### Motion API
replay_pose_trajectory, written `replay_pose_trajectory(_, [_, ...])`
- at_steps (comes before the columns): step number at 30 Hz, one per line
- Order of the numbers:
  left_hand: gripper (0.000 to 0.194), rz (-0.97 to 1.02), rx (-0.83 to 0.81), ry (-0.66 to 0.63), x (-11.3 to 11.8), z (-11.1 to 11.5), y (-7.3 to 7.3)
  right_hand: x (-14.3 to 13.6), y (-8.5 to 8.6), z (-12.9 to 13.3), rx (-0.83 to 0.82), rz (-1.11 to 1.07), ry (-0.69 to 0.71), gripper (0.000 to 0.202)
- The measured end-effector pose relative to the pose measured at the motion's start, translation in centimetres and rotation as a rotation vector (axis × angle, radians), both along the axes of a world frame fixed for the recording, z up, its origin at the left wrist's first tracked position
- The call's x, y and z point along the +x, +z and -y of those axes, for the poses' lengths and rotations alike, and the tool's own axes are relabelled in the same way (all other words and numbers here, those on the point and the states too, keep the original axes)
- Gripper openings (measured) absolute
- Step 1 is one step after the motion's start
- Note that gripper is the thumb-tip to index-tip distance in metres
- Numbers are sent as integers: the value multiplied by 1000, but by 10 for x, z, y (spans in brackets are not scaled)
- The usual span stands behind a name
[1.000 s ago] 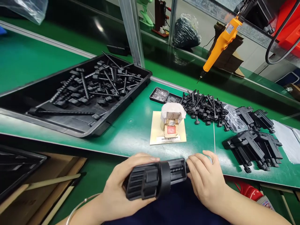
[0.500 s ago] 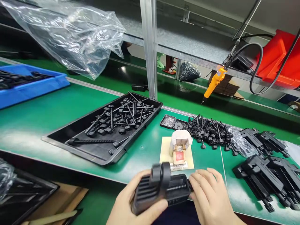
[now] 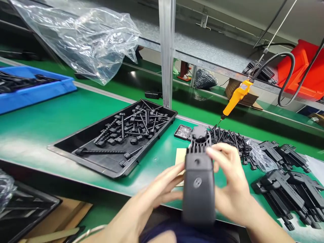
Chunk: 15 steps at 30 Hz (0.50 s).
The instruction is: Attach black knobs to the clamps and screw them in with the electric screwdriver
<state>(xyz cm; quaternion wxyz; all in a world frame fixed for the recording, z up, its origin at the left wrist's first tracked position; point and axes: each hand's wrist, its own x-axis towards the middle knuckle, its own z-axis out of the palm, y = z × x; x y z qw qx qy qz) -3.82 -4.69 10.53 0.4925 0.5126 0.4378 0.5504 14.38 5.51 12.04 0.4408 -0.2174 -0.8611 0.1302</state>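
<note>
A black plastic housing (image 3: 198, 189) stands nearly upright in front of me, with a ribbed end, a knob on top and a round logo on its face. My right hand (image 3: 231, 185) grips its right side, fingertips at the ribs. Against its left side lie the fingers of my left hand (image 3: 158, 190), closed on the housing; part of that hand is blurred. Behind the housing, a yellowish card (image 3: 180, 156) lies partly hidden on the green bench. Beyond it is a small square black tray of tiny parts (image 3: 182, 131).
A black tray (image 3: 86, 165) holds many black threaded rods with knobs. More rods (image 3: 231, 140) are heaped to the right, near finished-looking black assemblies (image 3: 285, 194). An orange electric screwdriver (image 3: 235, 101) hangs above the bench. A blue bin (image 3: 50, 92) stands left; plastic film (image 3: 101, 44) hangs overhead.
The housing has turned from lying sideways to upright, its smooth face toward me, and has moved right. My right hand has shifted up to the ribbed end; my left hand's grip has changed.
</note>
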Motion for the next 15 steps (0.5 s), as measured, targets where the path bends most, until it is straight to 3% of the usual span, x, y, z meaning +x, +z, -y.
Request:
replay_pose_trajectory(2, [60,-161,112,19,-9,-24,-6,1,-4,-21,-157,-115,71,67])
replay_pose_trajectory(4, [56,-310,208,123,-16,-51,-19,-1,-16,-35,-243,-187,71,65])
replay_pose_trajectory(6, [62,-428,274,189,-18,-74,-37,-4,-31,-42,-272,-212,44,64])
replay_pose_trajectory(9, [82,-493,264,123,-14,-98,-60,-3,-47,-45,-286,-215,37,64])
replay_pose_trajectory(12, [92,-485,261,36,-5,-113,-67,0,-53,-47,-298,-205,47,61])
replay_pose_trajectory(15, [80,-489,318,10,7,-125,-64,2,-52,-50,-305,-163,22,60])
